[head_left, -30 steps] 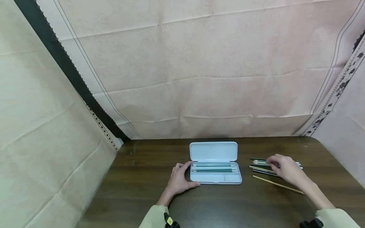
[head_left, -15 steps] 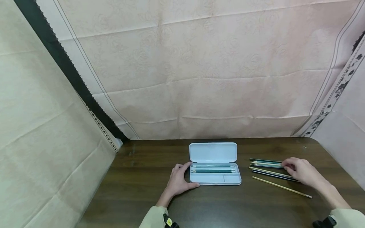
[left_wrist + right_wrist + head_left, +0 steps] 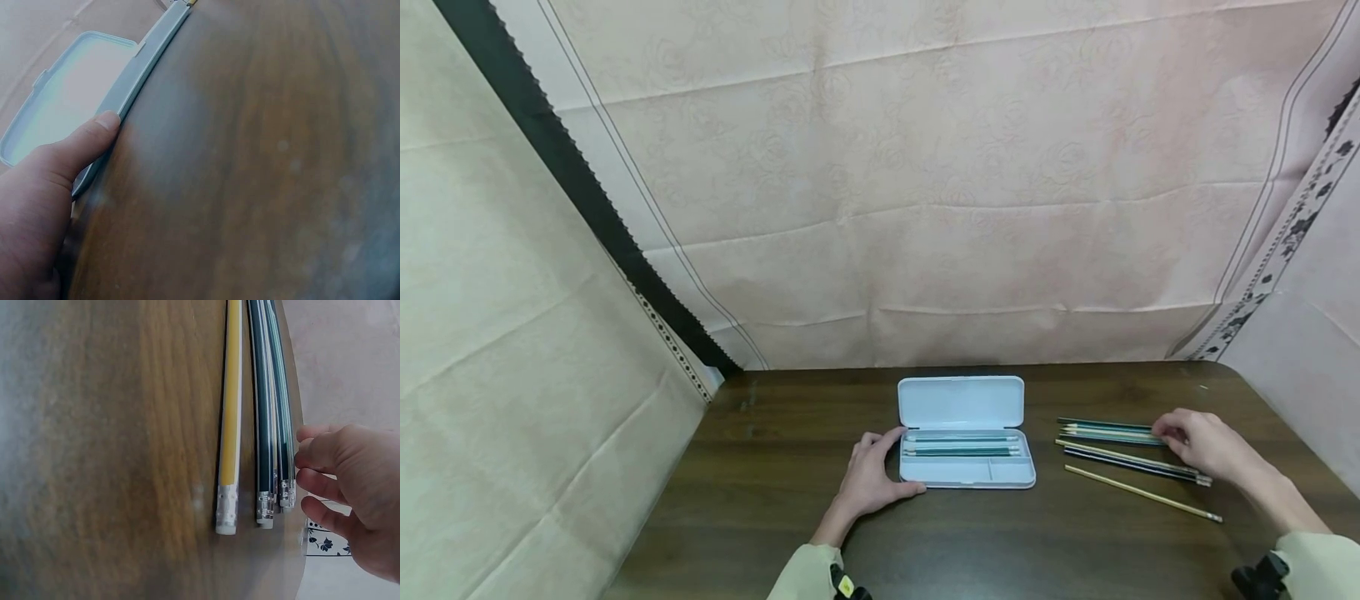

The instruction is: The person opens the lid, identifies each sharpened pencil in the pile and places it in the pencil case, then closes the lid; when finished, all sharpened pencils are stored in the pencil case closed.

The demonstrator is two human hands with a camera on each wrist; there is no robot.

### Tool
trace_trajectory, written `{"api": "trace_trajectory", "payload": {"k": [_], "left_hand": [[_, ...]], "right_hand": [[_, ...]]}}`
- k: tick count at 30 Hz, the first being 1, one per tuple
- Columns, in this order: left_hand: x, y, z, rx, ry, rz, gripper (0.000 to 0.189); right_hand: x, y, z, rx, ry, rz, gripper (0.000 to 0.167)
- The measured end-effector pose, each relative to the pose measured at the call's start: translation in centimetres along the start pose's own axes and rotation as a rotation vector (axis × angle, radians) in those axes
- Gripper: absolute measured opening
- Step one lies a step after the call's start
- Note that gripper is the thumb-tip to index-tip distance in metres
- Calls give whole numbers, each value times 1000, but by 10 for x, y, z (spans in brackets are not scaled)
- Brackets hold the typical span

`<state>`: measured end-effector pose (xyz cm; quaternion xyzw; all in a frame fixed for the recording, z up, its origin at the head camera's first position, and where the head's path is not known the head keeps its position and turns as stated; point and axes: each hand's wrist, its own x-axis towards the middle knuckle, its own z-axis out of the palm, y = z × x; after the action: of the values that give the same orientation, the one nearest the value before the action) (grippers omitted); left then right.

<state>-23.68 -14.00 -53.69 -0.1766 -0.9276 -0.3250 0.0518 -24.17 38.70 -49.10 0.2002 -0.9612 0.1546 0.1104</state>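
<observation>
A light blue pencil case (image 3: 967, 477) lies with its lid (image 3: 961, 402) raised, several green pencils (image 3: 962, 451) in its back compartment. My left hand (image 3: 871, 477) holds its left end, index finger at the back corner and thumb (image 3: 107, 121) on the front edge. My right hand (image 3: 1206, 446) is at the right ends of a row of green pencils (image 3: 1108, 432), thumb and fingertips brought together there. Those ends are hidden behind the fingers. Just in front lie dark striped pencils (image 3: 1138, 463) beside a yellowish one, their eraser ends showing.
A single yellow pencil (image 3: 231, 419) lies apart, slanting, in front of the other loose pencils. The brown wooden table (image 3: 970, 550) meets a hanging pale cloth (image 3: 925, 208) at its back edge. More cloth hangs on the left and right.
My right hand has slid to the right along the green pencils, uncovering the eraser ends of the pencils in front. My left hand stays on the case.
</observation>
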Motion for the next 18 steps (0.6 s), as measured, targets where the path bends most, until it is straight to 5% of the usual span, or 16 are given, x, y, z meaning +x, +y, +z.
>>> {"api": "trace_trajectory", "payload": {"k": [18], "left_hand": [[0,1,-1,8,-3,5,92]], "right_hand": [[3,3,5,-21,-32,-30,22]]}}
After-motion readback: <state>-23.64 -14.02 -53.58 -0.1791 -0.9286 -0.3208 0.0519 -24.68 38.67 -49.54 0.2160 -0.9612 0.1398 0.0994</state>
